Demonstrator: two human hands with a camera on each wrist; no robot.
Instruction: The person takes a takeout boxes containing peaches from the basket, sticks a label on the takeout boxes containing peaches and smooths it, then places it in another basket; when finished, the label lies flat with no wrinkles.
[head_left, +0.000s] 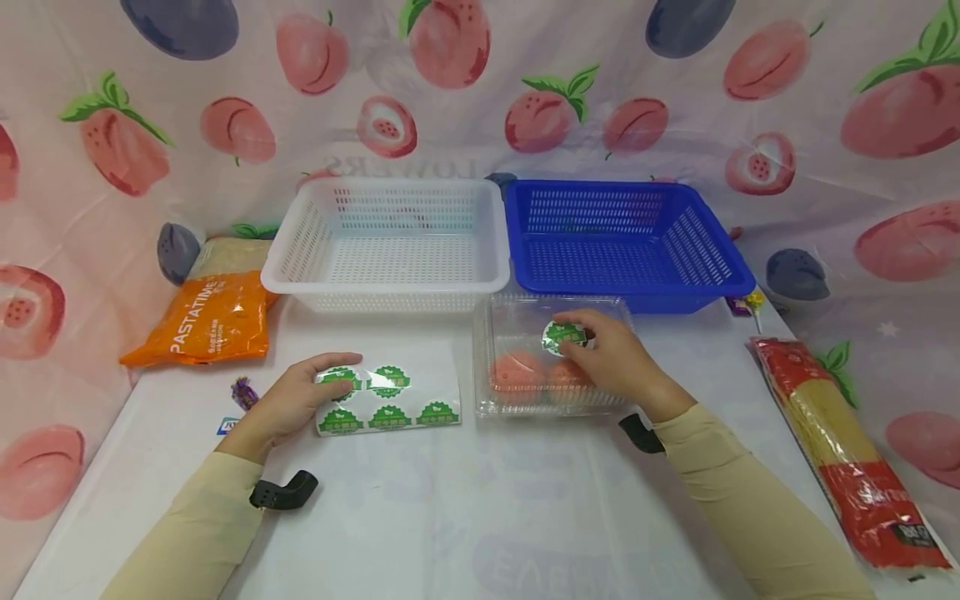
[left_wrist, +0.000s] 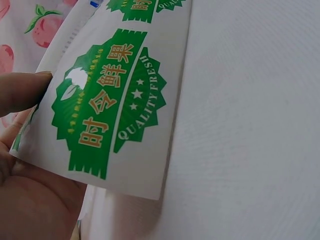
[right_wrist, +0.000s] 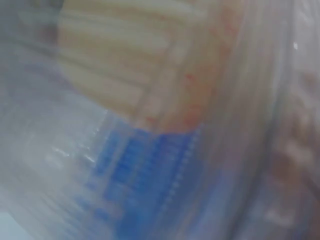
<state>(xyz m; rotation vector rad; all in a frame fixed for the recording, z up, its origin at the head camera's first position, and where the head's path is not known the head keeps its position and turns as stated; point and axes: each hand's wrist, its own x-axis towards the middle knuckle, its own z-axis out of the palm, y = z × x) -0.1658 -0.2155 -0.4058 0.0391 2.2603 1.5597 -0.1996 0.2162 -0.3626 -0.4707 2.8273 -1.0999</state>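
A white sheet of green round stickers [head_left: 386, 402] lies on the table left of centre. My left hand [head_left: 300, 398] rests on its left edge, thumb and fingers holding it down; the left wrist view shows a green "QUALITY FRESH" sticker [left_wrist: 107, 100] close up with my thumb [left_wrist: 22, 90] at the sheet's edge. A clear plastic clamshell box [head_left: 551, 354] with orange-pink fruit [head_left: 517, 371] inside stands in front of the baskets. My right hand [head_left: 607, 354] lies on its lid, fingertips pressing a green sticker [head_left: 562, 336] onto it. The right wrist view is a blur of clear plastic.
A white basket [head_left: 390, 246] and a blue basket [head_left: 622, 242] stand side by side at the back. An orange pasta bag [head_left: 202, 321] lies at the left, a long spaghetti packet [head_left: 847, 450] at the right edge. A small purple candy [head_left: 245, 392] sits near my left wrist.
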